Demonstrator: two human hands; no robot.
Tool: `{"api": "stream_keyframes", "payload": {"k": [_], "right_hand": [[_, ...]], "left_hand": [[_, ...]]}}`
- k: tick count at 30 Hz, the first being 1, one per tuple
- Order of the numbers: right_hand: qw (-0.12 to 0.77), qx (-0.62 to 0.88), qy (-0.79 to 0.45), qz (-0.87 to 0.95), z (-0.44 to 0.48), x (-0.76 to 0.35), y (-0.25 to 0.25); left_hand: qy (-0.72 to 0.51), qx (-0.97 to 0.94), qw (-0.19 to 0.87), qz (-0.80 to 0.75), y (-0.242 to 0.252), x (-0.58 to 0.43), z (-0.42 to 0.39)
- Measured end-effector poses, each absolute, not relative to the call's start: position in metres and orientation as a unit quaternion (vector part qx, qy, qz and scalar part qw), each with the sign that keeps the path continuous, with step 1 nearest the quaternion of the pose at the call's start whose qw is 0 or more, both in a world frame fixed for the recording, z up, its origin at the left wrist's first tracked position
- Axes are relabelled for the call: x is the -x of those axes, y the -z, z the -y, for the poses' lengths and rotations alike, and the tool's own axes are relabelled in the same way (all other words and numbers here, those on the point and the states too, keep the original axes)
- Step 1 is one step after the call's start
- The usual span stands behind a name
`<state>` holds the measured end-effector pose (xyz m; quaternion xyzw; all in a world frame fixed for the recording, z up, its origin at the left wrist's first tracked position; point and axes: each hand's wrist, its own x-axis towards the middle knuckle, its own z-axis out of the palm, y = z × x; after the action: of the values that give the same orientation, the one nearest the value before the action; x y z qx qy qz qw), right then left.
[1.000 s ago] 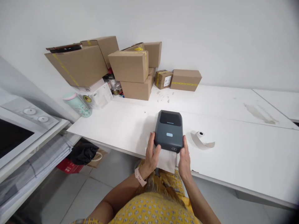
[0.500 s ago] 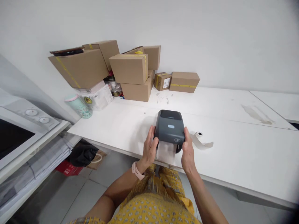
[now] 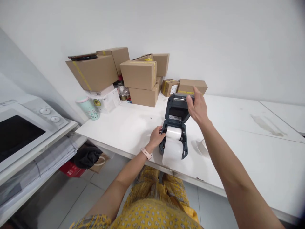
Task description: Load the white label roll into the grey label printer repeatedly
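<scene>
The dark grey printer [image 3: 185, 148] stands on the bench [image 3: 243, 156], lid [image 3: 177, 112] raised, white roll [image 3: 173, 133] inside. The right hand [image 3: 199, 108] grips the lid; the left hand [image 3: 156, 137] touches the printer's side, grip unclear. Loose paper [image 3: 203, 148] lies beside, boxes [image 3: 138, 75] behind.

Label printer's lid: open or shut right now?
Open: the lid stands raised at the right hand, and the white paper roll inside the label printer is exposed.

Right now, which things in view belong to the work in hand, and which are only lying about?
Apparently in use: opened roll-fed printer, white paper roll inside it.
Apparently just lying about: cardboard boxes, mint-green tumbler, microwave oven, perhaps the curled paper.
</scene>
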<state>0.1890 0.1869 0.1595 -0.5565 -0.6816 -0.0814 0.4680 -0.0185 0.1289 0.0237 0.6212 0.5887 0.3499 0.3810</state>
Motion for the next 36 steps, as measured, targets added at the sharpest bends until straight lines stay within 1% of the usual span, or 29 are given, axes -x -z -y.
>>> {"api": "stream_keyframes", "payload": {"k": [3,5,6,9,10,12,15,22,24,26,29,32,34,36], "right_hand": [[0.443,0.550,0.147,0.692,-0.176,-0.187,-0.156],[0.389,0.531,0.122,0.743,-0.162,-0.183,-0.140],[0.339,0.526,0.081,0.776,-0.155,-0.181,-0.129],[0.119,0.530,-0.069,0.837,-0.147,-0.179,-0.092],[0.060,0.533,-0.101,0.838,-0.148,-0.179,-0.082],[-0.006,0.541,-0.127,0.832,-0.154,-0.179,-0.069],[-0.031,0.538,-0.137,0.831,-0.166,-0.177,-0.064],[-0.062,0.523,-0.174,0.832,-0.184,-0.163,-0.076],[-0.053,0.506,-0.206,0.836,-0.184,-0.169,-0.088],[-0.005,0.471,-0.263,0.842,-0.177,-0.182,-0.106],[0.134,0.423,-0.345,0.827,-0.155,-0.216,-0.132],[0.277,0.453,-0.376,0.759,-0.129,-0.256,-0.142],[0.342,0.503,-0.375,0.700,-0.121,-0.278,-0.136],[0.379,0.554,-0.355,0.650,-0.123,-0.293,-0.121]], "left_hand": [[-0.227,-0.659,0.359,-0.621,-0.032,0.022,-0.142],[-0.163,-0.689,0.356,-0.610,-0.040,0.024,-0.154],[-0.142,-0.703,0.356,-0.599,-0.043,0.025,-0.160],[-0.109,-0.724,0.375,-0.568,-0.045,0.026,-0.173],[-0.104,-0.723,0.392,-0.559,-0.044,0.027,-0.176],[-0.104,-0.717,0.428,-0.540,-0.040,0.027,-0.178],[-0.116,-0.716,0.454,-0.518,-0.036,0.028,-0.177],[-0.088,-0.733,0.437,-0.513,-0.035,0.027,-0.180],[-0.089,-0.733,0.433,-0.516,-0.034,0.027,-0.180],[-0.090,-0.735,0.431,-0.516,-0.034,0.027,-0.179],[-0.096,-0.739,0.422,-0.516,-0.034,0.028,-0.177],[-0.115,-0.752,0.410,-0.502,-0.034,0.029,-0.175],[-0.135,-0.763,0.408,-0.482,-0.035,0.028,-0.174],[-0.153,-0.750,0.416,-0.491,-0.036,0.027,-0.173]]}}
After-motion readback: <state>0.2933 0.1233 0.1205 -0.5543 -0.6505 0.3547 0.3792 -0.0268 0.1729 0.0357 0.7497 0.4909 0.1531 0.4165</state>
